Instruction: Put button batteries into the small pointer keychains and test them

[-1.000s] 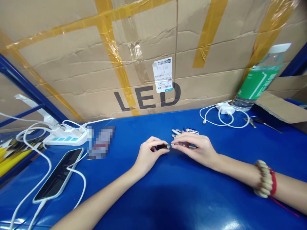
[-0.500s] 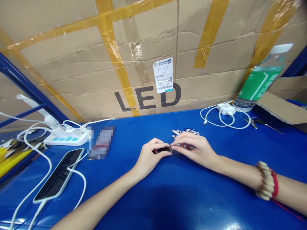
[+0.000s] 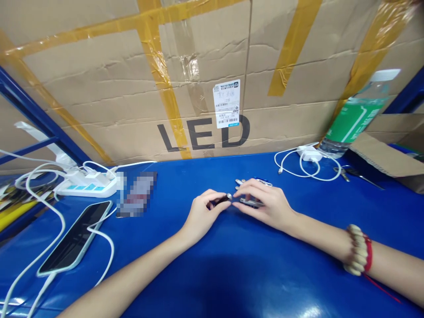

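Note:
My left hand (image 3: 202, 216) is closed, its thumb and fingers pinching a small dark cylindrical piece (image 3: 221, 199) with a silvery round end pointing right. Just to the right, my right hand (image 3: 273, 204) has its thumb and fingertips slightly apart, close to that silvery end. Through the gap between the right thumb and fingers shows a slim silvery metal piece (image 3: 251, 202), seemingly on the table and partly covered by the hand. Behind the right fingers lie several small silvery, round-ended pieces (image 3: 240, 181) and a blue-and-white looped item (image 3: 265, 181), both partly hidden.
A big cardboard box (image 3: 205, 53) walls off the back of the blue table (image 3: 212, 274). At left are a power strip (image 3: 89, 187), a charging phone (image 3: 76, 238) and a blurred-out flat item (image 3: 137, 194). At right stand a bottle (image 3: 354, 117), white charger (image 3: 309, 153) and scissors (image 3: 362, 174).
My right fingertips have drawn slightly away from the dark piece and parted. My left hand tilts its silvery end upward. The view has shifted slightly.

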`<action>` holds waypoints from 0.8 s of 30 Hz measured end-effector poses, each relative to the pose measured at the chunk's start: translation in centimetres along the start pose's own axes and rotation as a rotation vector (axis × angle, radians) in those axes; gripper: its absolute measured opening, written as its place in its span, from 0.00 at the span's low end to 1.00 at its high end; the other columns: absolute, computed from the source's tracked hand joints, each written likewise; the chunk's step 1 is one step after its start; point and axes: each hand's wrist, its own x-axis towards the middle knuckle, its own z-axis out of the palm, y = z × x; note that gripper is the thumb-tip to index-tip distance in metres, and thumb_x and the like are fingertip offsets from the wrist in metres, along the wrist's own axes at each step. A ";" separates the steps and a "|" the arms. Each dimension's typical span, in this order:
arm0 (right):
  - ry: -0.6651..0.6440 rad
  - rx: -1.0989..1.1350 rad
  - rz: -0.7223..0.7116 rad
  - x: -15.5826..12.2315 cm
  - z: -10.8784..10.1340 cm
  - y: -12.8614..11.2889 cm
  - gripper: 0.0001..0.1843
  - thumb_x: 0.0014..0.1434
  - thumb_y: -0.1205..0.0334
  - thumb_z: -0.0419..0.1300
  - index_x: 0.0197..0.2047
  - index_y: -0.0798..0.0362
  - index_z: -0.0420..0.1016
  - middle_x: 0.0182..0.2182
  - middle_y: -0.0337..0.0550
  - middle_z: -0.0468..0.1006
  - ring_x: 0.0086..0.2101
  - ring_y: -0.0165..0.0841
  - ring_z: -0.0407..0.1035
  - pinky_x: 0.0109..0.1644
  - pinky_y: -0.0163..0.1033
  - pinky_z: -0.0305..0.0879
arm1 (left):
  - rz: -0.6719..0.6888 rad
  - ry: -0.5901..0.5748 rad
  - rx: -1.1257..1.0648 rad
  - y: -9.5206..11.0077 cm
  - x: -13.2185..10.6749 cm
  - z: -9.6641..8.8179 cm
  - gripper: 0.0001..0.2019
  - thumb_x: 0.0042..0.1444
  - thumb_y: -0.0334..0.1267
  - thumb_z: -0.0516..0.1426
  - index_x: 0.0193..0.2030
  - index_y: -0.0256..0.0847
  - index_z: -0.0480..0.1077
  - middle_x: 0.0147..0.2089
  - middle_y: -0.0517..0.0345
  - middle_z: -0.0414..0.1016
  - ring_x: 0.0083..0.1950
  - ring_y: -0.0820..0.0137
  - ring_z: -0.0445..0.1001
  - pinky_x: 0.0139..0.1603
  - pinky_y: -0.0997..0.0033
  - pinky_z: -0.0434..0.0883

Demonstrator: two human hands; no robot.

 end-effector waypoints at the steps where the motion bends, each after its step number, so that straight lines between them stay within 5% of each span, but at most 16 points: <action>1: -0.011 -0.038 0.037 0.1 0.0 0.1 0.10 0.57 0.56 0.57 0.40 0.51 0.73 0.38 0.43 0.76 0.34 0.30 0.71 0.35 0.33 0.66 | -0.014 0.013 -0.011 0.0 0.0 0.0 0.09 0.51 0.39 0.58 0.36 0.39 0.77 0.35 0.55 0.75 0.32 0.71 0.70 0.30 0.75 0.64; 5: -0.077 -0.183 0.115 0.3 0.0 0.5 0.14 0.52 0.53 0.60 0.40 0.51 0.74 0.40 0.43 0.76 0.38 0.36 0.70 0.41 0.41 0.63 | -0.065 0.045 -0.033 0.4 0.1 0.0 0.09 0.52 0.39 0.56 0.35 0.37 0.75 0.38 0.54 0.76 0.33 0.71 0.71 0.31 0.76 0.64; 12: -0.158 -0.285 0.109 0.2 0.0 -0.1 0.13 0.53 0.56 0.58 0.39 0.53 0.77 0.39 0.45 0.79 0.40 0.40 0.69 0.37 0.43 0.59 | -0.096 0.054 -0.024 0.7 0.1 0.0 0.09 0.53 0.39 0.56 0.35 0.36 0.75 0.38 0.53 0.76 0.33 0.71 0.71 0.31 0.76 0.64; 24: -0.169 -0.274 0.064 0.0 0.2 0.2 0.09 0.58 0.61 0.56 0.38 0.51 0.77 0.36 0.42 0.80 0.38 0.36 0.68 0.39 0.40 0.58 | -0.123 0.012 -0.001 0.8 0.1 0.0 0.13 0.53 0.42 0.54 0.37 0.34 0.73 0.38 0.51 0.75 0.35 0.69 0.70 0.33 0.73 0.64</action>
